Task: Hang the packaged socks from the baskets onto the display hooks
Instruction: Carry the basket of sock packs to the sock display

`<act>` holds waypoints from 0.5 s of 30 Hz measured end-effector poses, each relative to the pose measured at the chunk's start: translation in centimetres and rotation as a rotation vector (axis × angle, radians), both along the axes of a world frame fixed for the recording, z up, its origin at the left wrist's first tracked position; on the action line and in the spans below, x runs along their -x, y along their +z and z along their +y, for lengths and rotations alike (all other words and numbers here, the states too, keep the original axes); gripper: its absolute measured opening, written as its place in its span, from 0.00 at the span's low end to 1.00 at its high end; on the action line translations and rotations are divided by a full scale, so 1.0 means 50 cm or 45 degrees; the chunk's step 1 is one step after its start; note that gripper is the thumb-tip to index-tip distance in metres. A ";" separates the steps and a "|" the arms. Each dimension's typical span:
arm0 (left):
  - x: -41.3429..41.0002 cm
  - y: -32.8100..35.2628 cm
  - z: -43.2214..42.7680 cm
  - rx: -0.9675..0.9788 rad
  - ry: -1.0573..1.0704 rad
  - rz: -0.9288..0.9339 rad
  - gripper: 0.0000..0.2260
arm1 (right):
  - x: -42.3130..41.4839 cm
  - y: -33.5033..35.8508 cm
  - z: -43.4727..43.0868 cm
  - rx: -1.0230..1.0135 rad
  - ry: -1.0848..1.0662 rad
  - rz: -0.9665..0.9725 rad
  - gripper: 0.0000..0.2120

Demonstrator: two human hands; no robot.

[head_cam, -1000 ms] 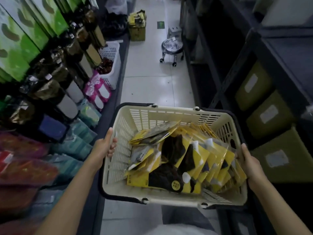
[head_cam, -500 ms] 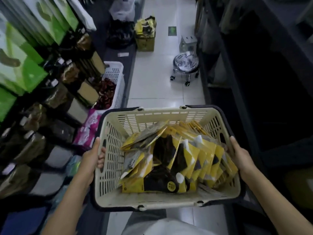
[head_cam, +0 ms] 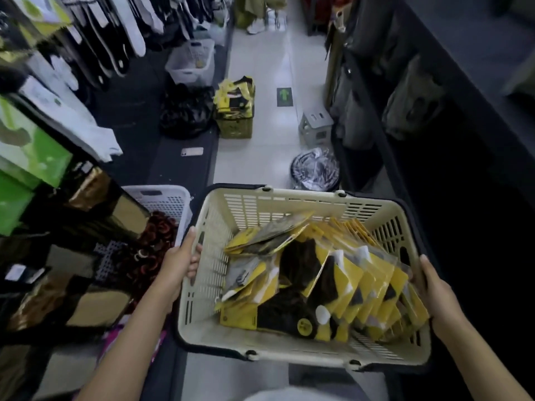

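Note:
I carry a cream shopping basket [head_cam: 260, 206] in front of me, level at waist height. My left hand [head_cam: 181, 263] grips its left rim and my right hand [head_cam: 434, 287] grips its right rim. Inside lie several yellow-and-black sock packets [head_cam: 318, 282], fanned toward the right wall. To the left, sock packs hang on the display wall [head_cam: 95, 53] in rows; the hooks themselves are hidden by the packs.
A white basket [head_cam: 162, 198] with dark red items stands on the floor at my left. Ahead in the aisle are a yellow crate of sock packets [head_cam: 235, 111], a black bag [head_cam: 185, 111], a white bin [head_cam: 192, 63], a grey step stool [head_cam: 317, 125] and a round stool [head_cam: 315, 169]. Dark shelving lines the right.
My view has lifted and shifted down the aisle, so more of the floor and hanging rows show. Both hands keep their grip on the basket rims.

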State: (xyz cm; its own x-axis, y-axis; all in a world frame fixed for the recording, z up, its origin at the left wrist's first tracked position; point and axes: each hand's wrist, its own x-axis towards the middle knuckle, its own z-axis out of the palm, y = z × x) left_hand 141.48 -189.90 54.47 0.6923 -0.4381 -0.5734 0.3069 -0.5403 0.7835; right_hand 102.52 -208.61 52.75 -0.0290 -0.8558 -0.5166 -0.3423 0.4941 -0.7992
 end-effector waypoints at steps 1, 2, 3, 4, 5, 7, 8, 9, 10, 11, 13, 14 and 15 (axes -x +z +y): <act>-0.023 -0.010 -0.052 -0.005 0.025 0.002 0.22 | -0.030 -0.004 -0.064 0.002 0.006 -0.005 0.31; -0.043 -0.020 -0.099 -0.015 0.058 0.009 0.21 | -0.062 -0.006 -0.128 -0.002 0.018 -0.001 0.31; -0.063 -0.025 -0.142 -0.015 0.090 0.018 0.21 | -0.094 -0.006 -0.190 -0.013 0.040 0.001 0.30; -0.084 -0.028 -0.183 -0.004 0.113 0.026 0.22 | -0.127 -0.002 -0.247 -0.029 0.065 -0.003 0.29; -0.105 -0.028 -0.222 0.002 0.134 0.035 0.22 | -0.160 0.005 -0.303 -0.046 0.095 -0.005 0.28; -0.154 -0.026 -0.289 -0.012 0.204 0.061 0.22 | -0.230 0.022 -0.413 -0.064 0.159 0.011 0.26; -0.178 -0.025 -0.318 -0.023 0.243 0.076 0.22 | -0.267 0.030 -0.465 -0.069 0.192 0.020 0.25; -0.201 -0.023 -0.345 -0.032 0.273 0.085 0.23 | -0.305 0.037 -0.514 -0.080 0.222 0.028 0.25; -0.228 -0.023 -0.371 -0.034 0.295 0.087 0.23 | -0.345 0.042 -0.561 -0.094 0.246 0.034 0.24; -0.257 -0.025 -0.398 -0.028 0.317 0.086 0.23 | -0.386 0.043 -0.606 -0.106 0.262 0.038 0.24; -0.321 -0.037 -0.452 -0.028 0.372 0.083 0.23 | -0.471 0.035 -0.690 -0.123 0.293 0.038 0.22; -0.355 -0.046 -0.479 -0.041 0.393 0.082 0.23 | -0.516 0.029 -0.728 -0.132 0.316 0.033 0.21; -0.391 -0.055 -0.507 -0.055 0.406 0.082 0.23 | -0.563 0.022 -0.764 -0.140 0.342 0.026 0.21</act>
State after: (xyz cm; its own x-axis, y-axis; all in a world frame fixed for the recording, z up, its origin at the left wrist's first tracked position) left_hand 161.03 -215.25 51.71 0.7523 -0.1791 -0.6341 0.5147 -0.4412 0.7352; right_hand 130.66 -246.82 53.83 0.1794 -0.7732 -0.6082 -0.4879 0.4669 -0.7375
